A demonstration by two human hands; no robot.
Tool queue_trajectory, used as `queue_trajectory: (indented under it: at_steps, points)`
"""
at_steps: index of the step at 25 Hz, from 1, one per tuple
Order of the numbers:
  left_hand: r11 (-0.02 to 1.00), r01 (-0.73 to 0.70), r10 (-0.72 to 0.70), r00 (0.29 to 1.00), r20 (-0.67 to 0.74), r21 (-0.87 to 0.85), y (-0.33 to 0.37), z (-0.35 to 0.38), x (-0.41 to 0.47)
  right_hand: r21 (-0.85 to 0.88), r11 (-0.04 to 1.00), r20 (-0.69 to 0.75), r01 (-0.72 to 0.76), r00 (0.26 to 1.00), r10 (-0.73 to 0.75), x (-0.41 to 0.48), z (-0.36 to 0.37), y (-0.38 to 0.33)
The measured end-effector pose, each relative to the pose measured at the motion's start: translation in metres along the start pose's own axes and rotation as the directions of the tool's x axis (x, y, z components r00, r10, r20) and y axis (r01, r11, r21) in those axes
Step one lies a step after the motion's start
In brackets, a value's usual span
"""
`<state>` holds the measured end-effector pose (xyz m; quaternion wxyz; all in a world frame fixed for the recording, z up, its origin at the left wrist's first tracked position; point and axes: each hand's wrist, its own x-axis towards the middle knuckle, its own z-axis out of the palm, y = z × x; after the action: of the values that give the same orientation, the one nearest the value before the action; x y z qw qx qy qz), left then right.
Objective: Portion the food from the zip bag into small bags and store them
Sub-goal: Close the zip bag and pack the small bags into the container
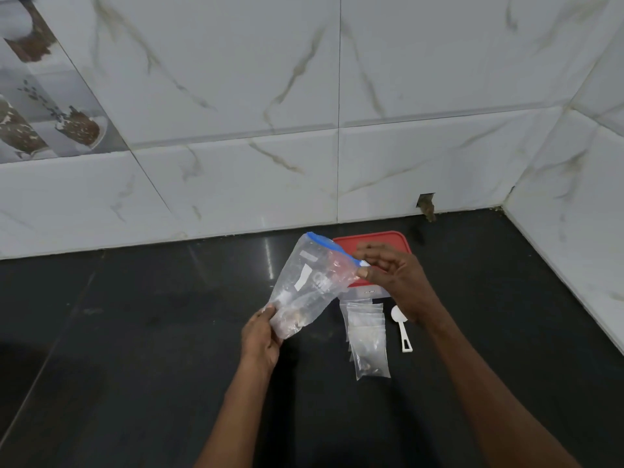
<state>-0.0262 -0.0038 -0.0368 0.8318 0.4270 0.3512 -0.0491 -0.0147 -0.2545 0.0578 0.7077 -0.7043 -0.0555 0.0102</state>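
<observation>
You see a transparent zip bag [305,285] at frame centre. Its closure strip [329,246] is blue, and white printed patches [304,276] mark its side. Brownish contents show through its lower end. Behind it, identify the lid [388,241] by its solid red colour. To the lower right of centre, the small bags [368,336] are clear and colourless, with dark brown contents in the lowest one. The spoon [401,327] beside them is plain white. The countertop [135,332] is black and unpatterned. The wall tiles [236,79] across the upper frame are white with grey-beige marble veining. At the upper left, decorative tiles [44,96] carry a brown-and-white printed motif.
</observation>
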Motion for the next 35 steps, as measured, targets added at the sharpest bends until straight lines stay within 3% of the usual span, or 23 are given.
queue_trajectory:
  at_steps: [2,4,6,7,10,13,15,18,21,23,25,27,28,32,35]
  points:
    - [0.997,0.071,-0.072,0.997,0.03,0.013,0.004,-0.002,-0.002,-0.041,0.999,0.07,0.024,0.997,-0.022,0.005,0.007,-0.004]
    - [0.986,0.163,-0.162,0.985,0.062,-0.014,0.006,-0.005,-0.004,-0.09,0.996,0.002,0.029,1.0,-0.029,0.01,0.013,-0.005]
    - [0.963,0.268,-0.265,0.961,0.082,-0.038,0.006,-0.006,-0.008,-0.282,0.959,-0.07,0.035,0.996,-0.057,0.016,0.016,0.001]
    - [0.945,0.325,-0.32,0.941,0.109,-0.03,0.009,-0.006,-0.012,-0.371,0.927,-0.036,0.052,0.997,-0.071,0.017,0.019,0.006]
    - [0.82,0.571,-0.564,0.798,0.213,0.032,0.015,-0.008,-0.015,-0.407,0.908,0.107,0.103,0.992,-0.064,0.019,0.031,0.021]
    - [0.706,0.707,-0.686,0.666,0.292,0.046,0.023,-0.019,-0.012,-0.371,0.927,0.044,0.048,0.998,-0.034,0.023,0.032,0.011]
    - [0.743,0.669,-0.619,0.705,0.347,-0.034,0.022,-0.024,-0.013,-0.447,0.894,-0.033,0.034,0.998,-0.055,0.027,0.031,0.001]
    - [0.945,0.32,-0.271,0.881,0.388,-0.066,0.01,-0.026,-0.017,-0.309,0.948,-0.1,-0.074,0.994,0.044,0.028,0.034,-0.01]
    - [0.975,0.068,0.041,0.879,0.476,-0.21,0.009,-0.016,-0.034,-0.045,0.985,0.025,-0.168,0.985,0.169,0.021,0.033,-0.01]
    - [0.978,-0.045,0.12,0.921,0.372,-0.203,0.013,-0.009,-0.038,-0.019,0.98,0.149,-0.199,0.969,0.2,0.018,0.026,-0.009]
    - [0.976,-0.083,0.132,0.962,0.24,-0.204,0.016,-0.005,-0.036,-0.222,0.965,0.168,-0.14,0.969,0.179,0.017,0.02,-0.006]
    - [0.979,-0.06,0.094,0.981,0.169,-0.197,0.018,-0.002,-0.034,-0.5,0.866,0.116,-0.025,0.989,0.095,0.015,0.018,0.0]
    - [0.981,-0.047,0.076,0.986,0.147,-0.189,0.017,-0.001,-0.034,-0.544,0.839,0.086,-0.013,0.994,0.071,0.013,0.019,0.003]
    - [0.986,-0.004,0.028,0.99,0.141,-0.169,0.008,0.003,-0.037,-0.293,0.946,-0.042,-0.135,0.991,0.128,0.008,0.015,0.015]
    - [0.982,0.017,0.01,0.99,0.139,-0.188,0.002,0.0,-0.038,-0.213,0.963,-0.031,-0.163,0.987,0.16,0.005,0.014,0.018]
